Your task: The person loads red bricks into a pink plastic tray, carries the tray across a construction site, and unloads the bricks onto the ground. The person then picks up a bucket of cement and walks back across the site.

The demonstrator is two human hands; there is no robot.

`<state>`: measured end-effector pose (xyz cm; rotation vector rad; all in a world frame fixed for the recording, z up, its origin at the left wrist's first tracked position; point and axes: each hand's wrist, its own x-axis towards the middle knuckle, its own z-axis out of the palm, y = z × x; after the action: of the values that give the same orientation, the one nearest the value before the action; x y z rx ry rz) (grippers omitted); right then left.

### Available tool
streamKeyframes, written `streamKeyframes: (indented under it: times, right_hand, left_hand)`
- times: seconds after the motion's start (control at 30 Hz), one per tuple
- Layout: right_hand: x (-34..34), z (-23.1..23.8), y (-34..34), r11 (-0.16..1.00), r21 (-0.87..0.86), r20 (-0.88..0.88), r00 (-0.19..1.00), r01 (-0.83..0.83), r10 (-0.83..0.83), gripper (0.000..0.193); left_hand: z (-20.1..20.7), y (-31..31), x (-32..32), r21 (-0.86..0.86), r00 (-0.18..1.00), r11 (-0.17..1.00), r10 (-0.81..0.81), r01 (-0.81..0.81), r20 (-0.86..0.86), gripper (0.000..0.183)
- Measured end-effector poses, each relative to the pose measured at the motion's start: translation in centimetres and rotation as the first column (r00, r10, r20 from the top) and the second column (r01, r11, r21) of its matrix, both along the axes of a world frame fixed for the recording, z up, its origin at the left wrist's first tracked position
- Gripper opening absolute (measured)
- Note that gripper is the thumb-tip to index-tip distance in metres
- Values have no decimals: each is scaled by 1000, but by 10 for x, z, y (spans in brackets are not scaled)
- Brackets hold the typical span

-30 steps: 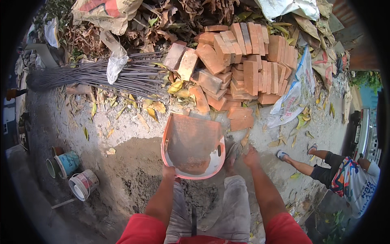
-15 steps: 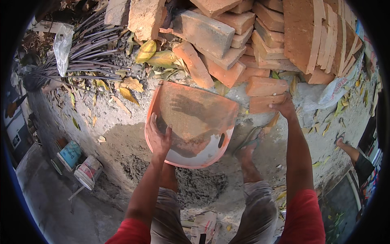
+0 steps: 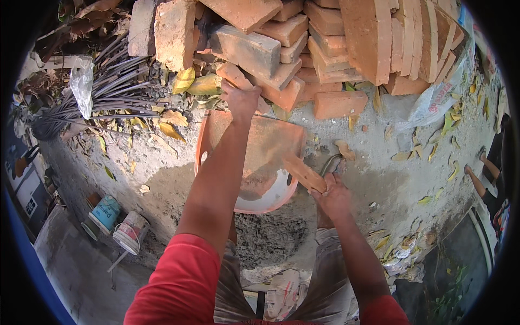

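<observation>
My left hand (image 3: 241, 101) reaches forward to the front of the brick pile, its fingers closed around a slanting orange brick (image 3: 233, 75), partly hidden by the hand. Lower and to the right, my right hand (image 3: 332, 198) grips one end of another brick (image 3: 303, 171), held tilted with its far end over a shallow orange-and-white plastic tray (image 3: 271, 135). That tray has a rounded near edge, handle slots and a coat of damp sandy dirt. My left forearm covers part of its left side.
Stacked bricks (image 3: 327, 49) fill the far side, and a single brick (image 3: 340, 104) lies in front of them. Thin dark rods (image 3: 103, 92) lie far left beside a clear plastic bag (image 3: 82, 89). Two buckets (image 3: 131, 232) (image 3: 104, 211) stand left. Wet mortar (image 3: 268, 238) lies between my legs.
My left hand has gone from the tray to the slanting brick. My right hand has lifted one of two front bricks and brought it nearer, over the tray's right side.
</observation>
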<state>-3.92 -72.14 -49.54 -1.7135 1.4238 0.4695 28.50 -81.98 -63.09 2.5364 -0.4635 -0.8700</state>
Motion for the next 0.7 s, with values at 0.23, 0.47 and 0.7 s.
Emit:
streamKeyframes:
  times: [0.23, 0.47, 0.7]
  right_hand:
    - [104, -133, -2, 832, 345, 178, 901, -434, 396, 62]
    - [27, -121, -143, 811, -518, -284, 949, -272, 137, 106]
    - [-19, -196, -164, 671, -488, -471, 816, -558, 336, 92]
  left_hand:
    - [46, 38, 58, -285, 665, 825, 139, -488, -734, 56]
    - [127, 143, 93, -145, 567, 977, -31, -156, -823, 69]
    - [-19, 269, 68, 156, 710, 869, -267, 469, -651, 68]
